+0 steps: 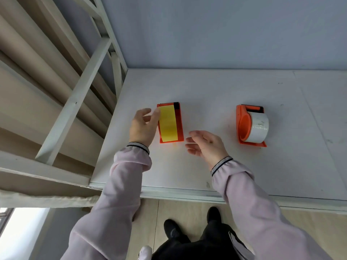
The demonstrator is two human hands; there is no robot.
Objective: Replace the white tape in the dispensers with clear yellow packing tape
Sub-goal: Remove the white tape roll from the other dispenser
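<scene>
A person stands at the near edge of a white table (216, 87), both arms reaching forward in pale pink sleeves (120, 184) with dark-striped cuffs.

The left hand (143, 126) is raised at the left side of an orange dispenser (180, 124), back of the hand toward the camera, wrist bent slightly so the fingers point far and to the right. The fingers (156, 114) are loosely spread and curved; one fingertip lies at the far-left corner of the yellow tape (168, 124), but actual touch cannot be told. Nothing is pinched.

The right hand (204, 145) hovers just right of and nearer than that dispenser, apart from it. It is turned on edge, palm facing left, fingers relaxed and parted, pointing left toward the dispenser's near-right corner. It holds nothing.

The yellow tape sits in the left dispenser, its band running from the far end to the near end, with a black part (176, 106) at the far edge.

Well apart to the right, a second orange dispenser (244, 124) lies on the table, carrying the white tape (258, 128); neither hand is near it.

Below the table edge, dark shoes (172, 229) stand on a wood-look floor. To the left rises a white metal frame (82, 87).
</scene>
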